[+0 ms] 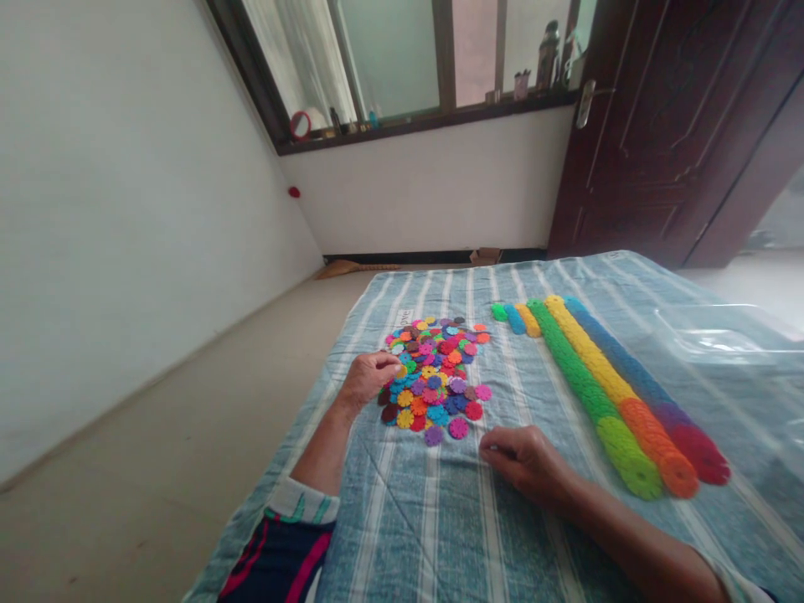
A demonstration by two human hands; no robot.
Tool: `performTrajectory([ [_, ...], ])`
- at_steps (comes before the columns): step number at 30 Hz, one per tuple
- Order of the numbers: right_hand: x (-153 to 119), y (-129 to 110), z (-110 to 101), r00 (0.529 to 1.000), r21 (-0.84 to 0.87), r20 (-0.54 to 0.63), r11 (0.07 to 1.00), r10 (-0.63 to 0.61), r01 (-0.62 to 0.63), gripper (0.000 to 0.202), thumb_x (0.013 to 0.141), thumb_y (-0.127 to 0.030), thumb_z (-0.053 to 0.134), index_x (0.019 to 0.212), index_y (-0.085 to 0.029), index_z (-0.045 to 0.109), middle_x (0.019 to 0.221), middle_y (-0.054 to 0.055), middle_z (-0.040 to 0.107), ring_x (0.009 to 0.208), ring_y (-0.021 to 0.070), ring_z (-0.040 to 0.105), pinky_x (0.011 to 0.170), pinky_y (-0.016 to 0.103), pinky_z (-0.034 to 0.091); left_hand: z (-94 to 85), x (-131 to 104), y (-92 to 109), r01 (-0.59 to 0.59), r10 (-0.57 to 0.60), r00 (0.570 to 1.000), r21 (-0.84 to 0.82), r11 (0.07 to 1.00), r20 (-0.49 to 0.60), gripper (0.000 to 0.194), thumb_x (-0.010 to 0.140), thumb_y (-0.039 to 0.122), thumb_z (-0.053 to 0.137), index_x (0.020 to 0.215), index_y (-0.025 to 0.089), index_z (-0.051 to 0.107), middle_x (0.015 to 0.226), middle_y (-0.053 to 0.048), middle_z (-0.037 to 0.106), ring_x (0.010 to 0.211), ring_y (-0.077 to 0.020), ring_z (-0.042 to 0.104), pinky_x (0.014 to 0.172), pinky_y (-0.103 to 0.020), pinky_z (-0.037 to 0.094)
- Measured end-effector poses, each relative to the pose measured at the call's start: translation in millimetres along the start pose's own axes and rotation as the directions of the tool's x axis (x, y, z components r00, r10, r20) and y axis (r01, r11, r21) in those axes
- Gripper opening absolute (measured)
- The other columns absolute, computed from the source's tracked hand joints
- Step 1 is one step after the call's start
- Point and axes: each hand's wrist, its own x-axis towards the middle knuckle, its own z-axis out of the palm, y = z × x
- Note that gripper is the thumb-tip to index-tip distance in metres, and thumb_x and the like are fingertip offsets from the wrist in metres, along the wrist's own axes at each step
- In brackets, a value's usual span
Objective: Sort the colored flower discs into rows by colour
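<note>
Our left hand (372, 377) is at the discs' (435, 382) edge; we cannot tell if it grips 1. Our right hand (524, 456), closed, lies between discs and 3 rows (590, 352).

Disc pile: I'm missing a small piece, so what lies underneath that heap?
Striped cloth shows around the disc pile and appears to run beneath it. Lower discs peek out between upper ones; anything else under the middle is covered.

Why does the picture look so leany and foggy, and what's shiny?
Head view: the window and door lean, probably from a wide lens and tilted camera; a milky haze softens fine details, even on the discs; the clear tub at the right catches pale glare.
</note>
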Motion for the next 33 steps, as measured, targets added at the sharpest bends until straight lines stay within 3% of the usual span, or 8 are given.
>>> performTrajectory([
  [7, 1, -1, 0, 1.0, -0.017, -0.009, 1.0, 0.017, -0.017, 0.022, 0.083, -0.027, 0.05, 0.076, -0.018, 0.068, 0.057, -0.002, 0.056, 0.054, 0.0107, 0.05, 0.054, 0.021, 0.031, 7.8, -2, 6, 0.034, -0.035, 0.998, -0.007, 0.999, -0.052, 0.026, 0.065, 0.036, 0.061, 0.074, 0.015, 0.072, 0.07, -0.002, 0.069, 0.067, -0.016, 0.061, 0.062, -0.025, 0.046],
  [14, 11, -3, 5, 0.993, 0.11, -0.112, 0.994, 0.029, -0.017, 0.019, 0.076, -0.021, 0.052, 0.069, -0.017, 0.069, 0.055, -0.002, 0.055, 0.054, 0.0099, 0.049, 0.053, 0.021, 0.031, 27.5, 5, 42, -0.056, 0.056, 0.998, -0.02, 0.998, 0.004, 0.022, 0.068, 0.035, 0.06, 0.074, 0.018, 0.072, 0.071, 0.0, 0.07, 0.071, -0.0167, 0.063, 0.069, -0.026, 0.048],
  [17, 16, -5, 4, 0.981, 0.311, -0.156, 0.949, 0.112, -0.059, 0.016, 0.073, -0.021, 0.053, 0.065, -0.016, 0.066, 0.051, -0.004, 0.049, 0.047, 0.0081, 0.044, 0.047, 0.02, 0.029, 51.3, 20, 66, -0.152, 0.152, 0.986, -0.002, 0.988, 0.067, 0.018, 0.069, 0.031, 0.058, 0.069, 0.018, 0.071, 0.073, -0.001, 0.07, 0.072, -0.0159, 0.062, 0.07, -0.025, 0.047],
  [21, 21, -9, -3, 0.962, 0.574, -0.121, 0.808, 0.243, -0.132, 0.018, 0.071, -0.03, 0.054, 0.059, -0.017, 0.058, 0.043, -0.006, 0.042, 0.038, 0.0075, 0.039, 0.039, 0.019, 0.026, 99.4, 51, 96, -0.247, 0.244, 0.964, 0.024, 0.969, 0.102, 0.015, 0.069, 0.025, 0.059, 0.068, 0.017, 0.071, 0.072, -0.001, 0.068, 0.069, -0.0134, 0.059, 0.067, -0.024, 0.045],
  [27, 24, -10, -11, 0.928, 0.731, -0.115, 0.663, 0.356, -0.164, 0.024, 0.068, -0.039, 0.058, 0.057, -0.018, 0.056, 0.036, -0.006, 0.044, 0.031, 0.0077, 0.036, 0.035, 0.02, 0.024, 171.7, 98, 118, -0.314, 0.311, 0.934, -0.012, 0.949, 0.178, 0.013, 0.068, 0.02, 0.059, 0.07, 0.016, 0.072, 0.067, 0.001, 0.066, 0.066, -0.0115, 0.057, 0.063, -0.021, 0.043],
  [33, 27, -9, -9, 0.919, 0.769, -0.1, 0.616, 0.381, -0.172, 0.024, 0.069, -0.038, 0.06, 0.056, -0.018, 0.055, 0.035, -0.007, 0.044, 0.031, 0.0066, 0.037, 0.034, 0.019, 0.022, 203.4, 118, 130, -0.327, 0.309, 0.926, 0.053, 0.944, 0.215, 0.018, 0.07, 0.017, 0.055, 0.073, 0.015, 0.073, 0.068, -0.001, 0.068, 0.065, -0.0124, 0.058, 0.063, -0.023, 0.042],
])
